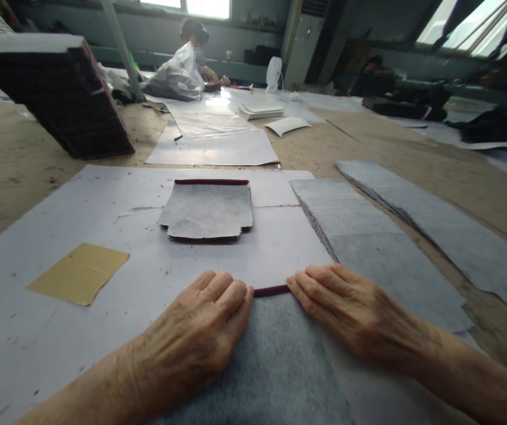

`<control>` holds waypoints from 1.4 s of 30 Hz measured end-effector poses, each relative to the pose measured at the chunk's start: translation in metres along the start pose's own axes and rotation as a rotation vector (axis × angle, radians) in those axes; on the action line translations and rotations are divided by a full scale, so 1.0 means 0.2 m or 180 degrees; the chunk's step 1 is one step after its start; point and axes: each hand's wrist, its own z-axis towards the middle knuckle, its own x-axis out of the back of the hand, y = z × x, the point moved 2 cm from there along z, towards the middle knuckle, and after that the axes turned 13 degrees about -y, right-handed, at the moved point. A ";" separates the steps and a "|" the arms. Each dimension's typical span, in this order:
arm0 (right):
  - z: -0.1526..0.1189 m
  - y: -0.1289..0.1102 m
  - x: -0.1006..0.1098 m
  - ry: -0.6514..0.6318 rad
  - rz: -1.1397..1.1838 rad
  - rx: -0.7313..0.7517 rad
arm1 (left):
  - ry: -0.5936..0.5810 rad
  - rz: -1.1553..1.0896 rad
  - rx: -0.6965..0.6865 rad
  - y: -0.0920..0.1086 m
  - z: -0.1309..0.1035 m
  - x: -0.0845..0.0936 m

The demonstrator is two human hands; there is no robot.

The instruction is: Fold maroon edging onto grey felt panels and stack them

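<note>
A grey fabric piece (280, 354) lies in front of me, with a narrow dark red folded strip along its far edge. My left hand (204, 324) is closed on the left end of that edge, fingers pressed together. At the right end, my right hand (350, 313) presses on the same edge with its fingers together. Both thumbs are mostly hidden. Beyond my hands sits a small stack of grey pieces (209, 209) with a dark red far edge. A tan square (80, 273) lies left of my left hand.
Stacks of long grey pieces (377, 242) (439, 224) lie at the right. White paper (138, 189) covers the near table. A tall dark stack (71, 100) leans at the back left. Across the table are a person (195, 35), a plastic bag (177, 77) and a small white fan (274, 74).
</note>
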 end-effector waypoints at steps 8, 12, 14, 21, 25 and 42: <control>-0.06 0.01 -0.04 0.0511 0.0939 -0.0879 | 0.0085 -0.0054 -0.0051 0.00 0.01 0.01; -0.05 0.00 -0.01 0.0374 0.0697 -0.0619 | 0.0129 -0.0054 0.0009 0.00 0.00 0.00; -0.04 0.00 0.00 0.0177 0.0537 -0.0454 | 0.0132 -0.0034 -0.0023 0.00 0.00 0.00; -0.07 0.02 -0.03 0.0263 0.0340 -0.0794 | 0.0188 0.0164 -0.0100 0.00 0.01 0.01; -0.04 0.00 0.00 0.0567 0.0474 -0.1491 | 0.0129 0.0253 -0.0103 0.00 0.01 0.00; 0.18 -0.20 -0.02 0.0576 0.1047 -0.0773 | 0.0351 -0.0726 0.0004 -0.14 -0.15 0.01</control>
